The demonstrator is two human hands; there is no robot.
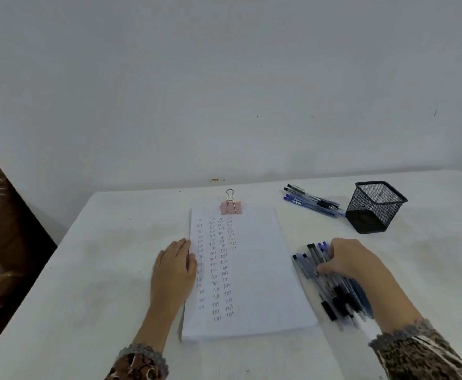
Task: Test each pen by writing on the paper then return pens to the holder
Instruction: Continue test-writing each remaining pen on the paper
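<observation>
The paper (265,270) lies in the middle of the tabletop (100,270). The left hand (173,272) rests flat on its left edge, fingers straight. The right hand (353,264) curls its fingers round the near pens (339,294) beside the paper. The far pens (312,202) lie next to the black holder (372,212).

A white, clipped paper stack (265,270) lies flat on the table (109,270), with columns of "Test" down its left half. A loose pile of pens (339,294) lies just to its right. A smaller pen bunch (313,203) rests beside the black mesh holder (372,212).
</observation>
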